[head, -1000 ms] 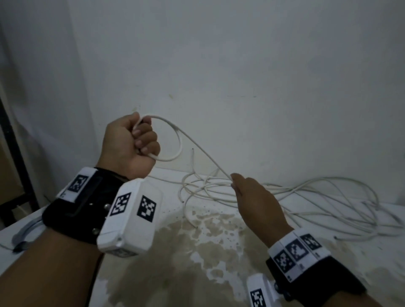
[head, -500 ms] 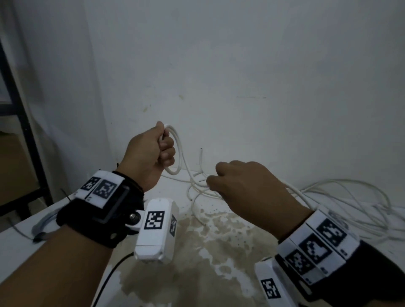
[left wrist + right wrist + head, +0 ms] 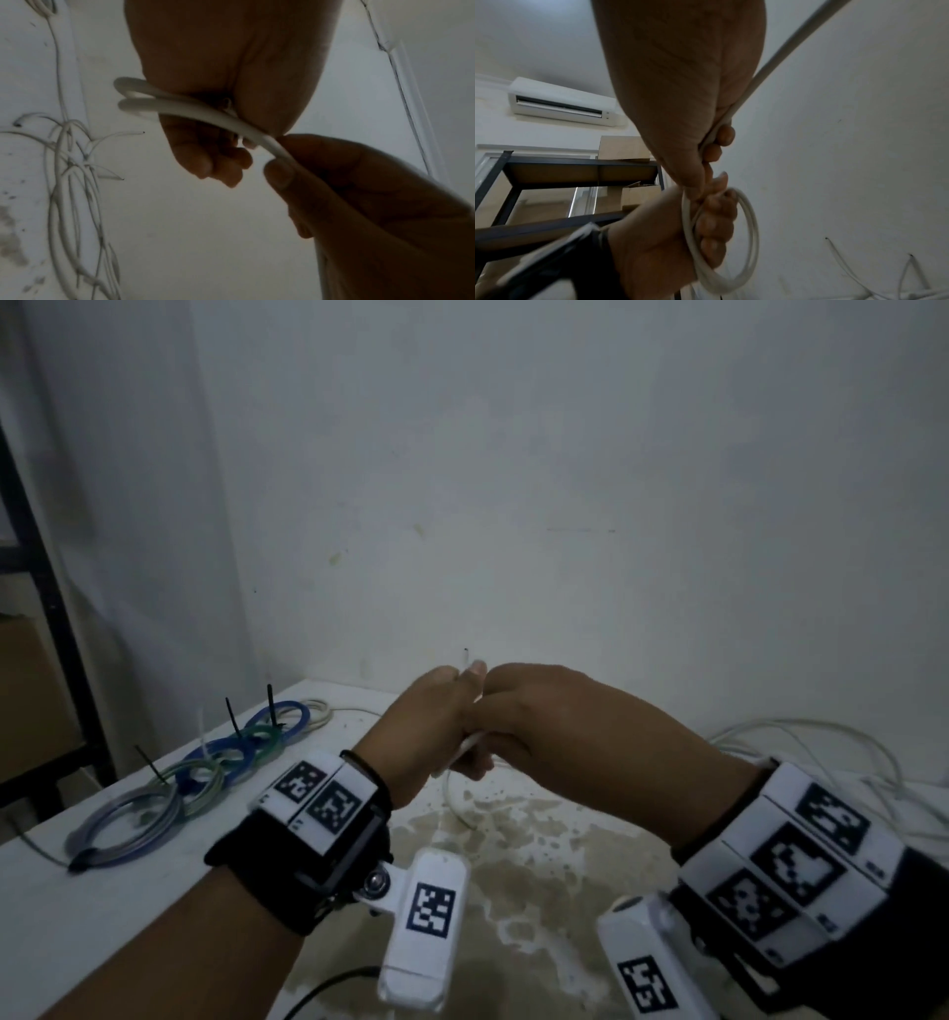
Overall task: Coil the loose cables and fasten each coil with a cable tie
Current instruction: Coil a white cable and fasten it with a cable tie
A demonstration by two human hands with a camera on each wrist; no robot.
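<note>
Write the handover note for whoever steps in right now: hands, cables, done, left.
Left hand: fist closed round a small coil of the white cable, a couple of loops so far.
Right hand: up against the left, pinching the same cable's running length and laying it onto the coil.
Loose white cable: a tangle on the table at right, by the wall.
Done: a row of finished coils, grey, green and blue, at the table's left, with cable ties sticking up from them.
Left: wind in the rest of the white cable, tie it. No spare tie is in view.
</note>
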